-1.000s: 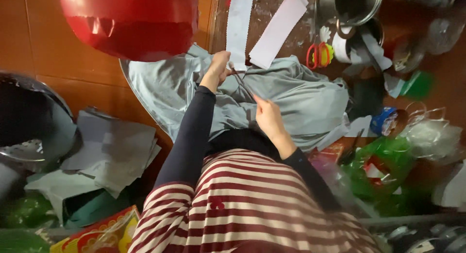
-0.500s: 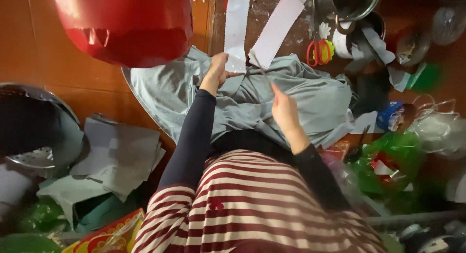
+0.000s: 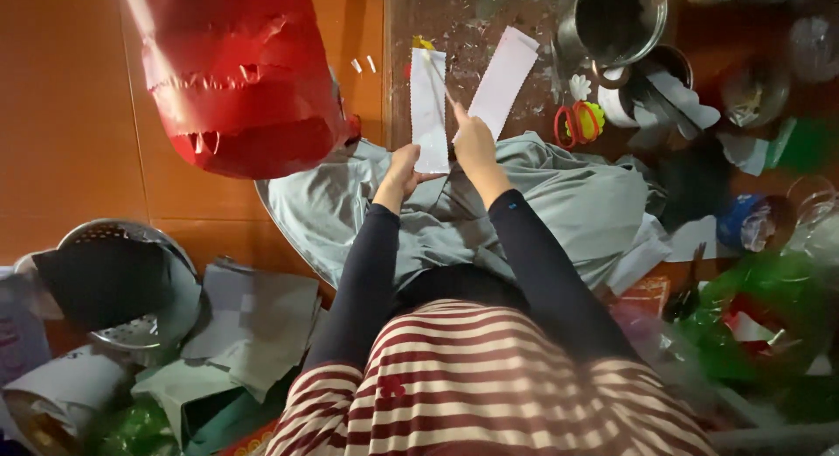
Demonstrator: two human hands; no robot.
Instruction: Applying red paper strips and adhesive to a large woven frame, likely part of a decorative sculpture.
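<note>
A grey cloth [image 3: 577, 198] lies spread across my lap and a round metal tray [image 3: 284, 233]. My left hand [image 3: 400, 172] is closed on the cloth's far edge, touching the lower end of a white paper strip [image 3: 428, 106] on the floor. Just to its right, my right hand [image 3: 472, 141] is raised and pinches a thin pale thread [image 3: 437, 76] that runs up and left across the strip. A second white strip [image 3: 505, 76] lies slanted beside the right hand.
A red plastic bag [image 3: 240, 80] hangs at the upper left. A metal pot [image 3: 616, 23], red-handled scissors [image 3: 575, 124] and cups sit at the upper right. A metal colander [image 3: 122, 281] and cut grey cloth pieces [image 3: 253, 325] lie left; green plastic bags [image 3: 769, 325] lie right.
My right hand has moved up and away from my body, drawing the thread out over the white strip. My left hand has shifted slightly forward at the cloth's edge.
</note>
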